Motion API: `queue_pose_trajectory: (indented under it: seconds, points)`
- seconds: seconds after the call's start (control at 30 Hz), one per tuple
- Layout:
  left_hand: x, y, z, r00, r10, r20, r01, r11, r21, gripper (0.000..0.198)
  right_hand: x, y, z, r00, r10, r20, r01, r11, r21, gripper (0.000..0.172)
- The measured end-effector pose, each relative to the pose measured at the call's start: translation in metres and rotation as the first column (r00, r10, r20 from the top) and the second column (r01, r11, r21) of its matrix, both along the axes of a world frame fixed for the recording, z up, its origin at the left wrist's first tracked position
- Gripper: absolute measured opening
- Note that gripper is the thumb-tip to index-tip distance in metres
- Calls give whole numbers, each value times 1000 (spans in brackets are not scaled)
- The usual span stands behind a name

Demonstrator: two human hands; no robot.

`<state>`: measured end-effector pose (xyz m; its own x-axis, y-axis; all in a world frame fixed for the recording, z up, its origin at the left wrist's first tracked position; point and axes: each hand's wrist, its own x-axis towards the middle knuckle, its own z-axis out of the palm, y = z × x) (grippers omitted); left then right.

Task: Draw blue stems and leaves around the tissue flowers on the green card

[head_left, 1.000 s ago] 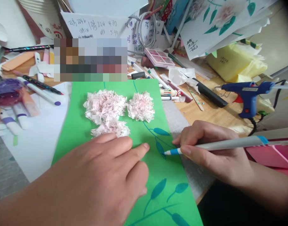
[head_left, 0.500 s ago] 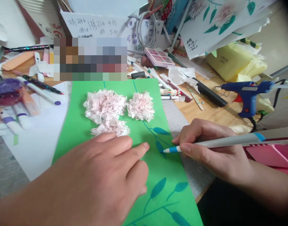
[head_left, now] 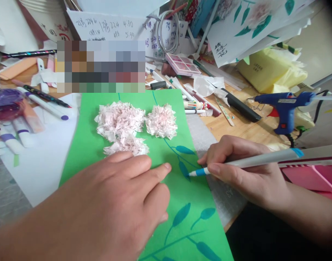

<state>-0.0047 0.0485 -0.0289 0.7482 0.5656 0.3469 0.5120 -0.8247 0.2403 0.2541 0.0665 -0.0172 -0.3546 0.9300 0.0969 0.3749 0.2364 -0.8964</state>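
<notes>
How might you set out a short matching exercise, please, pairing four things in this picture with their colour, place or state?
Column one
1. Marker
2. Glue gun
3. Ruffled flowers
4. Left hand

Column two
A. Pale pink and white, on the upper part of the green sheet
B. Held by the right hand, tip at the lower end of a drawn leaf
C. Back upward, over the lower left of the green sheet
D. Mainly blue, to the right of the green sheet

Right pairs: 1-B; 2-D; 3-A; 4-C
</notes>
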Motion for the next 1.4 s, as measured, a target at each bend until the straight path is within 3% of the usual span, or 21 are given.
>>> queue_pose_trajectory:
  seconds: [0.23, 0.47, 0.77, 0.9, 1.03, 1.13, 1.27, 1.4]
  points:
    - [-2, -2, -2, 1000, 7, 17, -7, 1000, 1, 16, -1, 0, 1, 1000, -13, 15, 13, 1000, 2, 15]
    - [3, 8, 6, 996, -34, -85, 34, 999, 1, 28, 3, 0, 0, 1000, 29, -12, -29, 1000, 1, 15]
    - [0, 5, 4, 993, -59, -102, 54, 997, -54, 22, 1, 0, 0, 1000, -9, -27, 8, 1000, -13, 15]
    - [-2, 3, 4, 996, -54, -72, 51, 998, -38, 24, 2, -1, -7, 983, -62, -175, 49, 996, -76, 15]
    - [-2, 4, 5, 992, -50, -116, 44, 998, -50, 24, 2, 3, -10, 896, -211, -391, 181, 977, -113, 19]
    - [-2, 5, 6, 993, -44, -113, 38, 998, -59, 25, 2, 10, -8, 861, -258, -438, 235, 966, -106, 22]
    - [-4, 7, 6, 993, -33, -116, 23, 996, -84, 25, 6, 18, -7, 885, -219, -410, 187, 975, -119, 15]
    - [-4, 10, 7, 988, -48, -149, 35, 996, -84, 25, 10, 13, -9, 953, -133, -271, 118, 990, -71, 16]
